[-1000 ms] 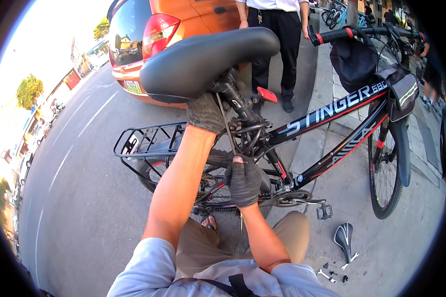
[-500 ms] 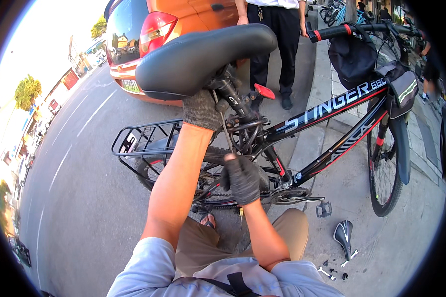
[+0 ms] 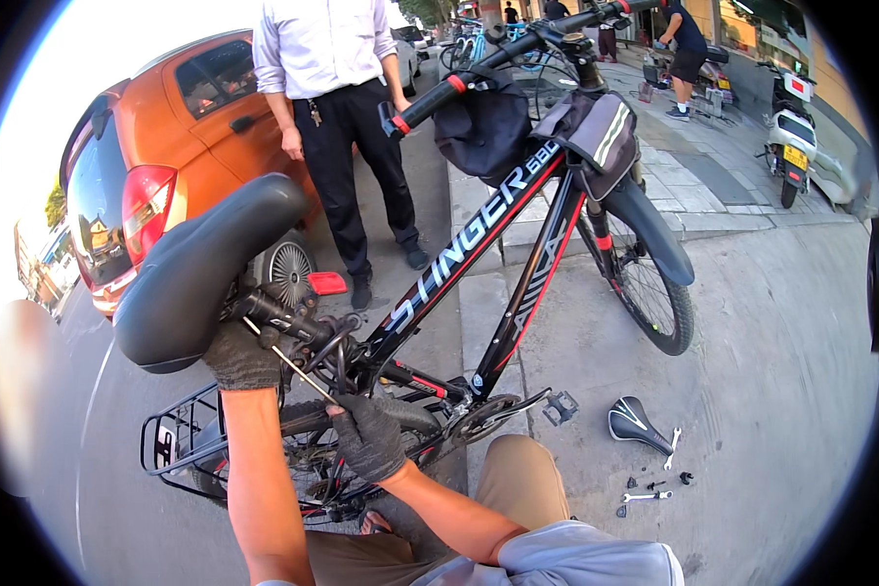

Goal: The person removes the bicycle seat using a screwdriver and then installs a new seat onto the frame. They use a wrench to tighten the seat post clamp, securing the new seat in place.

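Note:
The bicycle's wide black saddle (image 3: 205, 269) sits on its black seatpost (image 3: 288, 322). My left hand (image 3: 241, 356), in a dark grey glove, is beneath the saddle beside the clamp; its fingers are mostly hidden. From the clamp a thin silver metal rod (image 3: 298, 369) slants down to my right hand (image 3: 369, 436), which is closed round its lower end. That hand wears a dark glove with a bare thumb tip. Coiled black cable (image 3: 345, 354) hangs round the seatpost near the frame. A red reflector (image 3: 326, 283) sticks out behind the post.
A smaller black saddle (image 3: 632, 422) lies on the pavement beside a wrench (image 3: 673, 448), a second wrench (image 3: 648, 496) and small dark parts. A person in dark trousers (image 3: 361, 166) stands beyond the bicycle, near an orange car (image 3: 190, 127). The rear rack (image 3: 181, 439) juts out left.
The view has swung right, so the bicycle and my hands sit further left and the bicycle looks more tilted. My left hand stays under the saddle; my right still grips the rod.

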Tool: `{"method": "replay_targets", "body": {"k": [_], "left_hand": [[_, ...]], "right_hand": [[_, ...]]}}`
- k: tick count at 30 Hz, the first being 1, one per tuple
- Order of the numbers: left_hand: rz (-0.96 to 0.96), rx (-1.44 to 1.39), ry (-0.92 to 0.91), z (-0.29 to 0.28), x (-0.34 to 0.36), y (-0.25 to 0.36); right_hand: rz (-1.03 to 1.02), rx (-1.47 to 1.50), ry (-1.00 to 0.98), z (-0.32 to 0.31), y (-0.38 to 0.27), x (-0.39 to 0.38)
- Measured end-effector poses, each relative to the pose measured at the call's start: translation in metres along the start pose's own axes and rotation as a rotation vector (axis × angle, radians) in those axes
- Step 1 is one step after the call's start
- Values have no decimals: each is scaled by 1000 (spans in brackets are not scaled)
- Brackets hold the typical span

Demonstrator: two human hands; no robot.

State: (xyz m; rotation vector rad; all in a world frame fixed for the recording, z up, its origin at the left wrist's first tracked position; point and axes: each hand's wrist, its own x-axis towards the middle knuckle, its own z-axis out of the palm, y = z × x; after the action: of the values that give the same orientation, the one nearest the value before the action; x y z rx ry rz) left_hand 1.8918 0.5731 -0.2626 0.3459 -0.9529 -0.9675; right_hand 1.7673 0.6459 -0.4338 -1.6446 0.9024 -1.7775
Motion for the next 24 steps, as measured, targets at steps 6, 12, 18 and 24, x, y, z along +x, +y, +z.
{"method": "replay_targets", "body": {"k": [6,12,18,24], "left_hand": [[8,88,149,10,-1,0],[1,74,276,19,-3,-3],[22,8,100,7,1,-4],[9,18,91,-1,4,-4]], "right_hand": [[-39,-24,28,3,2,0],[72,120,68,7,-3,-3],[1203,1797,-592,-10,19,13],[1104,1318,-545,-20,5,21]]}}
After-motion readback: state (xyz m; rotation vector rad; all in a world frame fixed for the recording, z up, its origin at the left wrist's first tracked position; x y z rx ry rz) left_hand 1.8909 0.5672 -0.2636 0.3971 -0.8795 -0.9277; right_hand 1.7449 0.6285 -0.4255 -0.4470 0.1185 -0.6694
